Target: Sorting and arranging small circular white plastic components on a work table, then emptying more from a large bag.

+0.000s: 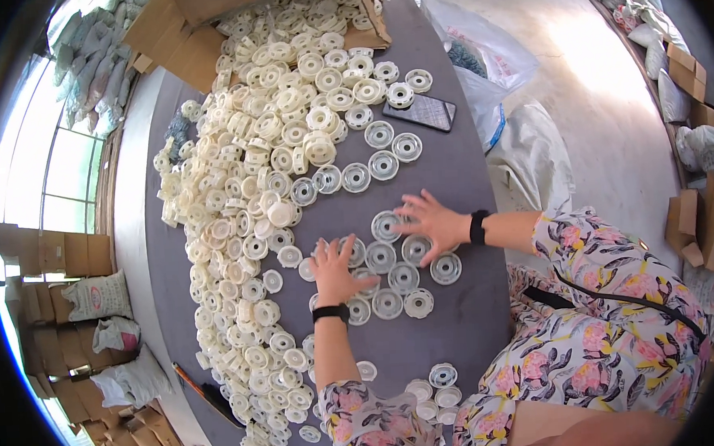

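Observation:
Both my hands rest over a cluster of round, pale plastic wheel-like parts (381,257) on the grey table (428,344). My left hand (337,274) has its fingers spread over the parts at the cluster's left side. With its fingers stretched wide, my right hand (438,225) touches the parts at the upper right of the cluster. Neither hand grips a part. Beyond them lies a curved row of similar wheel parts (355,178). Along the left, a large heap of cream-coloured wheel parts (243,205) covers the table.
A tipped cardboard box (174,39) spills parts at the far end. Near it lies a dark phone (420,113). A few parts (447,397) sit by the near edge. Clear plastic bags (497,46) and a white sack (531,153) stand right of the table; cartons (60,251) line the left wall.

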The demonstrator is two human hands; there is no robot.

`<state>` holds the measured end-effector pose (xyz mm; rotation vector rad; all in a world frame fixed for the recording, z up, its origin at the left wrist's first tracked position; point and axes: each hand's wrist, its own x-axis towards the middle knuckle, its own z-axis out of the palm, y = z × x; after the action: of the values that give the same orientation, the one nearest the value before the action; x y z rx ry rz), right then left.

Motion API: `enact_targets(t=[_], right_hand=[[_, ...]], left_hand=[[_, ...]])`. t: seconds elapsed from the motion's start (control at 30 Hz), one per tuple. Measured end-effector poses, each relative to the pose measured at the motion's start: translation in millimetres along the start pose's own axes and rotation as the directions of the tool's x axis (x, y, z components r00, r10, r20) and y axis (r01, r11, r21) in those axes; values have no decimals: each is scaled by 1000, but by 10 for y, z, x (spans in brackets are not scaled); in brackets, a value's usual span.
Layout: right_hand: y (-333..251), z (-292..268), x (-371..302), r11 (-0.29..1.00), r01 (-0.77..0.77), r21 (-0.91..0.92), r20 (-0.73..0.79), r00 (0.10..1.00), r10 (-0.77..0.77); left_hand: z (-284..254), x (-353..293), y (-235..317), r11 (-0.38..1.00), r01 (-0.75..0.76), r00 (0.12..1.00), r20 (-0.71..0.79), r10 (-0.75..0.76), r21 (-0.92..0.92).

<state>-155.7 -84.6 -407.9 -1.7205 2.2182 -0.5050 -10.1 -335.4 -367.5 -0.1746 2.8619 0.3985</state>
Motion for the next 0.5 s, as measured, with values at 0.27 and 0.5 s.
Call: enact_targets(t=[0.27,0.5], right_hand=[[-998,287,-117,955,211,210,125,963,-240],[280,-372,494,978,-202,-58,-310,934,175]], left_hand=[[211,-1194,109,999,42,998,41,-41,-4],[-113,-821,-83,995,-30,995,-94,21,-93]])
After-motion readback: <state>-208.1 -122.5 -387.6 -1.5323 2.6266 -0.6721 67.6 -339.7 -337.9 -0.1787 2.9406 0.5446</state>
